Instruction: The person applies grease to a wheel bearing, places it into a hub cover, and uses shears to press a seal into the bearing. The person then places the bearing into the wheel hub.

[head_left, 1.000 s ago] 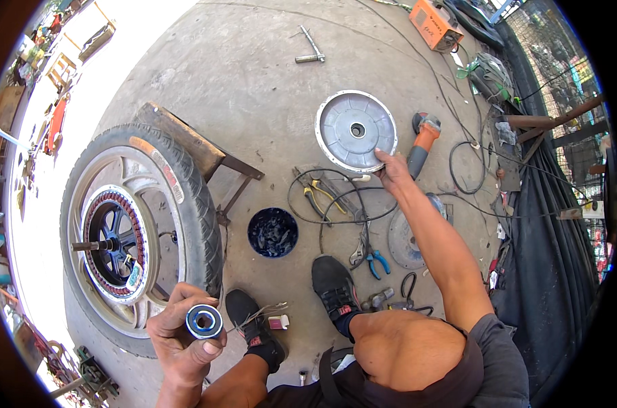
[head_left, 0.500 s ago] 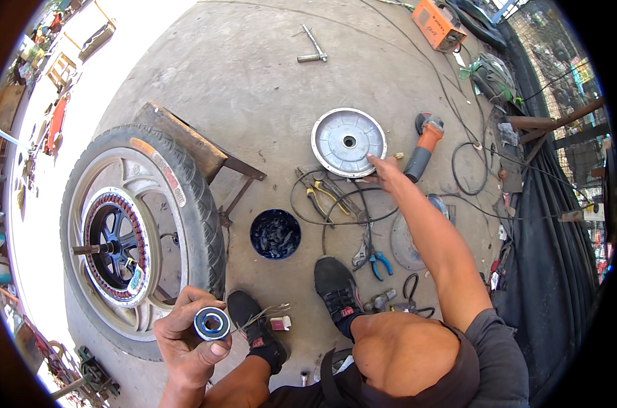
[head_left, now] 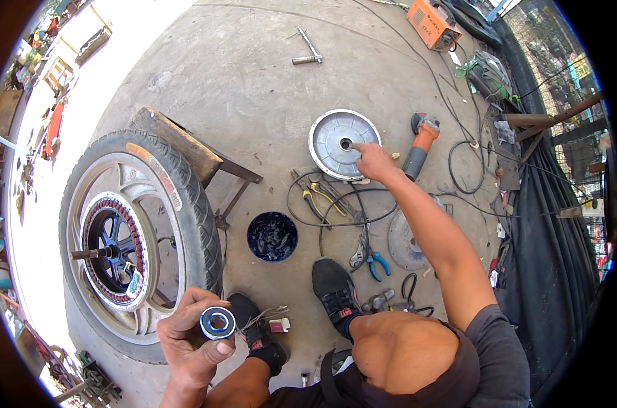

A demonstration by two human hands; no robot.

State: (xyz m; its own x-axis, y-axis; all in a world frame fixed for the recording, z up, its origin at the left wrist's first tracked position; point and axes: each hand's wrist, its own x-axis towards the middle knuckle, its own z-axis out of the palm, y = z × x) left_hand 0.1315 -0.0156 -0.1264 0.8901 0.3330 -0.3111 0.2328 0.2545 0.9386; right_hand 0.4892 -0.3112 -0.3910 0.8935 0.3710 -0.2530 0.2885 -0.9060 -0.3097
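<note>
My left hand (head_left: 191, 348) is closed on a small round ball bearing (head_left: 218, 335), held up between the fingers and thumb with its ring face toward me. At centre right, a round silver metal cover (head_left: 329, 158) with a raised rim and a central hole lies on the floor. My right hand (head_left: 376, 163) reaches over its right side, index finger stretched out to the edge of the hole; the other fingers are partly hidden. On the left stands a spoked wheel with a black tyre (head_left: 203, 224), its hub showing red-brown coil windings (head_left: 140, 268) and an axle (head_left: 94, 253).
A dark blue tub (head_left: 272, 236) with dark contents stands between my feet and the cover. Nearby lie an orange angle grinder (head_left: 421, 146), yellow-handled pliers (head_left: 314, 202), blue-handled pliers (head_left: 376, 265), cables and another disc (head_left: 405, 241). A wooden-topped stand (head_left: 179, 146) sits behind the wheel.
My right hand has moved from the cover's lower right rim inward, and its index finger now reaches the central hole. The left hand keeps the bearing, shifted slightly right.
</note>
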